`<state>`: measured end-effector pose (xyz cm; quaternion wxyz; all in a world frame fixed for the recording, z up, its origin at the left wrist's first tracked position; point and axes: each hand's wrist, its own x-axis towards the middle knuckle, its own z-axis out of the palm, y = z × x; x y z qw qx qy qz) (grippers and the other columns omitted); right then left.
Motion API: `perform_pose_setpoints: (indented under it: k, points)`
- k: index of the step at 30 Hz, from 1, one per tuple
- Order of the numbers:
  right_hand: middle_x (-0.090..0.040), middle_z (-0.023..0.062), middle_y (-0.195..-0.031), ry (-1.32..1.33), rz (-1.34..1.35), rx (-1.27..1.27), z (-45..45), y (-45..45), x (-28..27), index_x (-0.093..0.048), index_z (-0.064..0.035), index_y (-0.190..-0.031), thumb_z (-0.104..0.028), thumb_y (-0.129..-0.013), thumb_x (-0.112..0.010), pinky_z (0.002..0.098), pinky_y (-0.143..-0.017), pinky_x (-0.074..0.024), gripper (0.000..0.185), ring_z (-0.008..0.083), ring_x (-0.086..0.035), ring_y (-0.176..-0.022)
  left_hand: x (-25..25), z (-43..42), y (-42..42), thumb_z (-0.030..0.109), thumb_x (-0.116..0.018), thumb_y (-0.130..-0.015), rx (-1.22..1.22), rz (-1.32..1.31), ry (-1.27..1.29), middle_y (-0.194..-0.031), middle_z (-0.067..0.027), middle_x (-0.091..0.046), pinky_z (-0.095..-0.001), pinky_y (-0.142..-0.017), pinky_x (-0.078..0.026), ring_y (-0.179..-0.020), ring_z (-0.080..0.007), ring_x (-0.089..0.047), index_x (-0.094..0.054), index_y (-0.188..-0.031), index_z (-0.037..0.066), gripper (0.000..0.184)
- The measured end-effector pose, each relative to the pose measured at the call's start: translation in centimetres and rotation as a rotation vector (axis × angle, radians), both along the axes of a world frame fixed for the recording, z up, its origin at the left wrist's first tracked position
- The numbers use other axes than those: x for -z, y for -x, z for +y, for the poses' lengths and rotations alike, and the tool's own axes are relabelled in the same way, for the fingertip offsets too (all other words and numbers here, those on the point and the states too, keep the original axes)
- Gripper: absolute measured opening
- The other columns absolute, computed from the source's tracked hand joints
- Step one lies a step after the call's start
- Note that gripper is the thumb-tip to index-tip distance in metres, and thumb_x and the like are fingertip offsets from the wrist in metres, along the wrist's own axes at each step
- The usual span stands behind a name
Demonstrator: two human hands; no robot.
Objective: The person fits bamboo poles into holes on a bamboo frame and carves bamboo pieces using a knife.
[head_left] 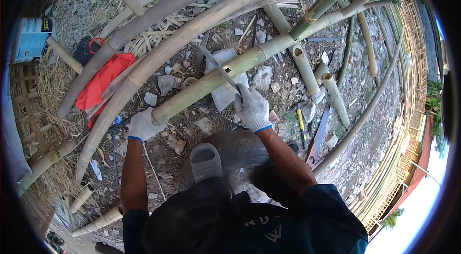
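Note:
A thick green bamboo pole (192, 93) lies diagonally in front of me, with a small dark notch in its upper side. My left hand (145, 126), in a white knit glove, is closed around the pole's near left end. In my right hand (253, 107), also gloved, is a long-bladed knife (218, 67); the glove hides its handle. The blade lies across the pole at the notch, pointing up and left. A pale stone block (223, 98) sits beneath the pole. Farther along, a short upright bamboo piece (317, 11) stands against the pole.
Long curved bamboo poles (192, 33) arch across the left and back. A red cloth (103, 83) hangs by them, near a paint bucket (33, 40). On the right lie a handsaw (321, 131), a yellow-black tool (301, 124) and cut bamboo pieces (336, 98). Rubble and shavings cover the ground.

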<state>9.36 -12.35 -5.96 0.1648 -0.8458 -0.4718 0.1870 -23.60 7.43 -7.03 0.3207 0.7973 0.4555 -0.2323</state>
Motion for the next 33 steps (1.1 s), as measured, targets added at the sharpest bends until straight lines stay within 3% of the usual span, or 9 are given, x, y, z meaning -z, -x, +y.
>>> perform_pose_setpoints:
  k: [6,11,14,19,23,27,30,31,33]
  points:
    - [-0.07,0.0211,-0.087,0.181,0.051,0.043,-0.4,0.8,1.3,-0.063,-0.0066,-0.113,-0.033,-0.098,-0.063,0.0548,-0.074,-0.0556,0.03,0.0433,-0.07,-0.082,1.2,0.4,0.6,0.053,-0.084,-0.072,0.024,-0.021,-0.033,-0.099,-0.0235,-0.075,-0.0514,-0.086,-0.058,-0.097,-0.0422,-0.073,-0.068,-0.111,0.008,0.062]
    - [-0.07,0.0222,-0.089,-0.267,0.183,-0.195,0.5,2.2,-4.0,-0.063,-0.0064,-0.11,-0.039,-0.101,-0.061,0.0546,-0.071,-0.0557,0.034,0.0443,-0.07,-0.079,0.7,0.1,0.1,0.055,-0.084,-0.072,0.009,0.008,0.028,-0.102,-0.0229,-0.076,-0.0513,-0.087,-0.058,-0.098,-0.0426,-0.072,-0.068,-0.113,0.009,0.063]
    - [-0.07,0.0223,-0.088,0.227,0.119,0.022,0.1,-0.2,2.2,-0.063,-0.0064,-0.112,-0.041,-0.104,-0.057,0.0543,-0.072,-0.0549,0.036,0.0436,-0.07,-0.081,0.2,0.2,0.2,0.056,-0.084,-0.072,-0.004,0.0,0.015,-0.104,-0.0224,-0.076,-0.051,-0.088,-0.058,-0.1,-0.0419,-0.072,-0.068,-0.115,0.01,0.064]
    - [-0.07,0.0205,-0.081,-0.123,0.144,-0.097,1.0,2.1,-4.2,-0.064,-0.0077,-0.108,-0.041,-0.105,-0.055,0.0554,-0.069,-0.0545,0.035,0.0442,-0.07,-0.077,1.1,-0.5,0.8,0.056,-0.084,-0.072,0.021,0.0,0.021,-0.104,-0.0224,-0.076,-0.0506,-0.09,-0.057,-0.101,-0.041,-0.072,-0.067,-0.116,0.009,0.066]
    - [-0.07,0.0212,-0.083,0.229,0.076,0.029,0.3,0.1,2.0,-0.063,-0.0073,-0.11,-0.041,-0.105,-0.055,0.0547,-0.071,-0.0551,0.035,0.0441,-0.071,-0.08,1.1,-0.2,0.6,0.055,-0.084,-0.072,0.019,0.003,-0.035,-0.1,-0.0228,-0.076,-0.0511,-0.088,-0.058,-0.098,-0.041,-0.073,-0.067,-0.114,0.008,0.065]
    - [-0.07,0.0234,-0.083,-0.063,0.128,-0.06,2.0,2.6,-4.5,-0.064,-0.0061,-0.111,-0.039,-0.106,-0.052,0.0556,-0.071,-0.0552,0.035,0.0444,-0.071,-0.081,1.5,0.0,0.7,0.053,-0.085,-0.072,0.036,-0.034,-0.025,-0.097,-0.0223,-0.076,-0.0517,-0.087,-0.058,-0.096,-0.0417,-0.073,-0.068,-0.113,0.008,0.063]
    - [-0.07,0.0243,-0.083,-0.213,0.166,-0.159,0.3,1.2,-1.0,-0.064,-0.0056,-0.111,-0.039,-0.106,-0.052,0.0558,-0.072,-0.0551,0.036,0.045,-0.071,-0.081,0.9,0.1,0.4,0.052,-0.085,-0.071,0.009,-0.031,0.004,-0.098,-0.0226,-0.076,-0.0517,-0.086,-0.058,-0.095,-0.0421,-0.073,-0.068,-0.112,0.008,0.063]
    - [-0.07,0.0246,-0.084,0.13,0.133,0.023,1.1,0.5,0.2,-0.063,-0.0059,-0.111,-0.038,-0.106,-0.053,0.0561,-0.072,-0.0549,0.034,0.0452,-0.071,-0.082,0.9,0.0,0.4,0.053,-0.085,-0.072,0.017,-0.036,-0.012,-0.099,-0.0233,-0.076,-0.0517,-0.086,-0.058,-0.095,-0.0421,-0.073,-0.068,-0.113,0.009,0.062]
    - [-0.07,0.0248,-0.083,0.155,0.12,0.029,0.9,1.1,0.2,-0.062,-0.006,-0.111,-0.037,-0.106,-0.053,0.0564,-0.072,-0.0548,0.033,0.0453,-0.07,-0.081,1.0,0.2,0.8,0.053,-0.084,-0.072,0.008,-0.101,-0.035,-0.1,-0.0238,-0.075,-0.0514,-0.086,-0.058,-0.096,-0.0419,-0.073,-0.068,-0.112,0.009,0.062]
